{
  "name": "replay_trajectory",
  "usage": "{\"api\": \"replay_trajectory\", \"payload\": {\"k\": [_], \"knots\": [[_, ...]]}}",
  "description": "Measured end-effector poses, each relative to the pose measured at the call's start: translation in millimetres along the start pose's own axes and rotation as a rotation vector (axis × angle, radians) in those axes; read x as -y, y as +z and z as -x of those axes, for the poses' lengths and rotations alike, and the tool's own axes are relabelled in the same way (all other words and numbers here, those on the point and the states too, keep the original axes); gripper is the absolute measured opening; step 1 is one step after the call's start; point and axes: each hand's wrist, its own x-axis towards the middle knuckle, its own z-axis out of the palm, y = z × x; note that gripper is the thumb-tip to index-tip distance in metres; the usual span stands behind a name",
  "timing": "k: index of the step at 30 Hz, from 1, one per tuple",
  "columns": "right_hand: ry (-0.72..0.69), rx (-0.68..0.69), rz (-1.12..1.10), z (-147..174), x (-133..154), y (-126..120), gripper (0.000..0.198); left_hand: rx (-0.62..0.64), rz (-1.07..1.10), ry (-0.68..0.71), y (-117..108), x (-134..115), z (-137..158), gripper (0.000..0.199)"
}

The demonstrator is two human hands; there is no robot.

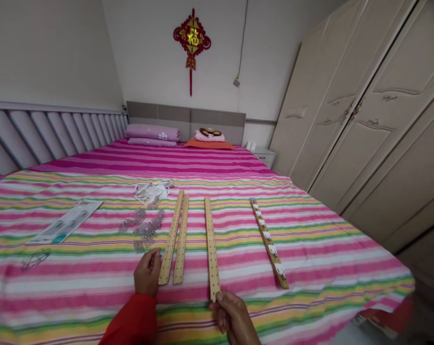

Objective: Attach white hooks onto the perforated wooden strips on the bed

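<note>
My right hand [234, 314] pinches the near end of a wooden strip [210, 239] dotted with small dark holes. My left hand [147, 272], in a red sleeve, is closed, and whatever its curled fingers hold is hidden. It is beside the near end of another holed wooden strip [172, 237]; I cannot tell whether they touch. A third such strip [182, 239] lies just right of that one. Farther right is a wooden strip with a row of white hooks [268, 237]. Beyond my left hand lies a loose pile of clear plastic pieces [145, 229].
White and clear packaging [152, 191] lies behind the plastic pieces. At the left are a flat hook package [68, 223] and a thin wire-like loop [35, 258]. Everything rests on a striped bedsheet [310, 254]. A wardrobe [360, 110] stands right, a slatted rail [59, 129] left.
</note>
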Motion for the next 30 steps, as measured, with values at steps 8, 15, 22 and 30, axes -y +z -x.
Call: {"api": "replay_trajectory", "payload": {"k": [8,15,22,30], "knots": [[0.053,0.057,0.041,-1,2,-6,0.034,0.008,0.009,-0.007,0,-4,1,0.034],[0.084,0.061,0.124,-2,2,-11,0.041,0.016,0.046,-0.013,-1,-7,1,0.035],[0.009,-0.093,0.184,2,4,-9,0.045,0.041,0.188,-0.146,-10,-8,3,0.039],[-0.158,-0.217,0.183,10,15,-5,0.038,-0.233,0.186,-0.317,-41,-5,-21,0.038]]}}
